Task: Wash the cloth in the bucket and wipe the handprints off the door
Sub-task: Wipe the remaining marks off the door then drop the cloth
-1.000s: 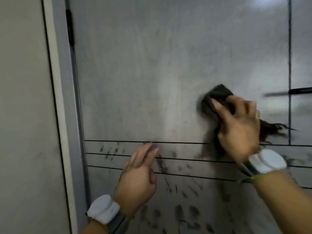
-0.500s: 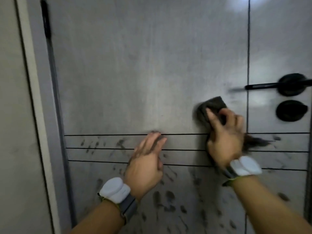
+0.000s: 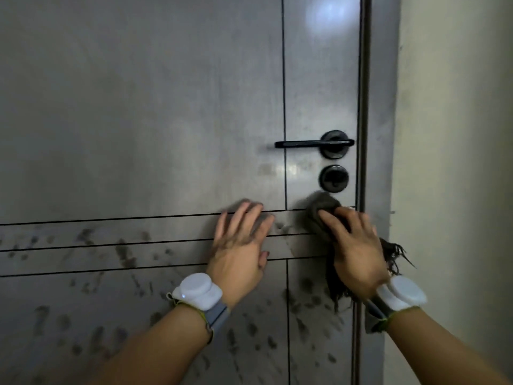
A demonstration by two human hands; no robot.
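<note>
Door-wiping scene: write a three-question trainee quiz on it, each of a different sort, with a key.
1. True or false: the left hand lies flat on the door with straight fingers.
2. Which hand presses the cloth to the door? A) left B) right C) both
3. Fill in: the dark handprints that remain lie mostly ____ the door handle.

Key: 1 true; 2 B; 3 below.
</note>
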